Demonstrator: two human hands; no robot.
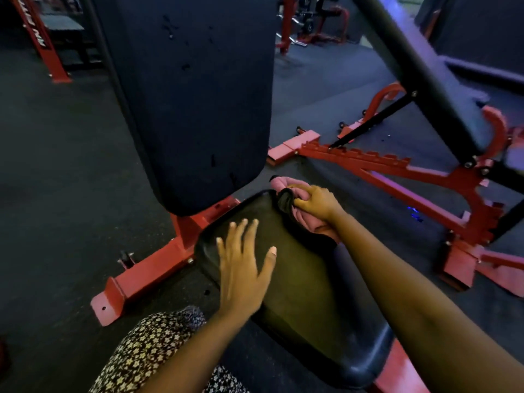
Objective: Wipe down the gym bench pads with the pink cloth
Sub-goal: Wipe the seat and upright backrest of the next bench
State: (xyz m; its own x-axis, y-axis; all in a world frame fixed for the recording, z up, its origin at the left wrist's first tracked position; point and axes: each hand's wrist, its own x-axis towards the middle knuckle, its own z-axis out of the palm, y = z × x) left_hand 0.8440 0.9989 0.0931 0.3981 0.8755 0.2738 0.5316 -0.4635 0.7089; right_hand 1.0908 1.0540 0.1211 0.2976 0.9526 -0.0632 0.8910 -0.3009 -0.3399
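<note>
- Your right hand (317, 202) grips the cloth (289, 184), bunched at the far right edge of the seat (306, 293). A wad that tight wipes only a narrow strip, so you could miss patches.
- The cloth sits partly off that edge. Loosen your hold and it may drop to the floor (71, 165).
- Your left hand (243, 268) is spread over the seat, in the wiping path. I cannot tell whether it presses down.
- The upright backrest (192, 95) is easy to forget.

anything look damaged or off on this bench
The upright back pad carries scattered small dark marks, near its top and along its lower right edge. They look like nicks or tears in the covering, though dirt cannot be ruled out. The seat pad looks intact.
</note>
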